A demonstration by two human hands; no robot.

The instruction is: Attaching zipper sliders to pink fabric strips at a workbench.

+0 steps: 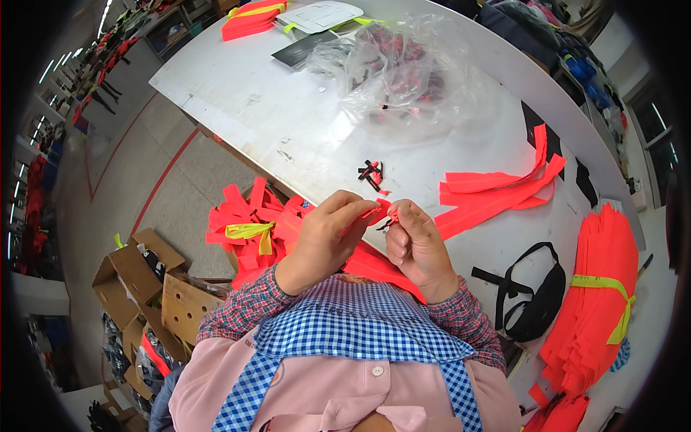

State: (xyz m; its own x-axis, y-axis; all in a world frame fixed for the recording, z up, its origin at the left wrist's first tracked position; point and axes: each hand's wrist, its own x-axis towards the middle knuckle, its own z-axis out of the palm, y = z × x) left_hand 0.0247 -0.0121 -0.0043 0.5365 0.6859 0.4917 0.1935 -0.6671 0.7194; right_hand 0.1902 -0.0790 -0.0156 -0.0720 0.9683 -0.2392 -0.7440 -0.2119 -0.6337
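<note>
Close together over the table's front edge, both hands are closed in pinches. My left hand (324, 236) grips the end of a bright orange-red tape strip (385, 268), which looks like zipper tape and runs down across my lap. Between the fingertips of my right hand (417, 245) is a small red-and-black piece, like a zipper pull, touching or very near the strip's end; the fingers hide most of it. Just beyond lies a small pile of similar black-and-red pieces (372, 174). More orange-red strips (497, 191) lie loose to the right.
A clear plastic bag (410, 79) of red-and-black pieces lies on the white table (252, 108). A black strapped pouch (536, 299) and a tied orange-red bundle (594, 295) are at right. Another tied bundle (252, 230) hangs left, above cardboard boxes (129, 277) on the floor.
</note>
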